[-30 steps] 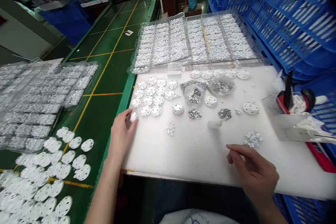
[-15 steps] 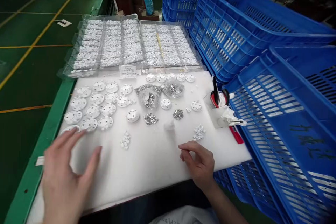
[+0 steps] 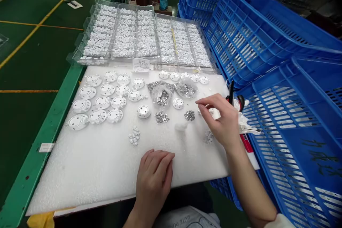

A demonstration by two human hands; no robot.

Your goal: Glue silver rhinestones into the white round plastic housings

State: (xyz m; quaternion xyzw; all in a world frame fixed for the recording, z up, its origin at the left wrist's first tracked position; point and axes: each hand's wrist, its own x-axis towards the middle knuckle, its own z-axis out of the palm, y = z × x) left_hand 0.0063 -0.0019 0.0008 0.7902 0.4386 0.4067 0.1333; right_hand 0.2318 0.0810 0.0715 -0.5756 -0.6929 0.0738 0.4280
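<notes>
I should work gently around the round white plastic disc (image 3: 211, 110): right hand (image 3: 223, 121) nearly pinched, left hand (image 3: 154, 174) curled; whether holding anything, I cannot tell.

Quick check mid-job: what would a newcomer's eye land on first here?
Probably the big blue crates along the right side. Then the clear trays filled with small white parts, across the far end of the white work surface. After those, perhaps the white round pieces grouped at its left.
</notes>
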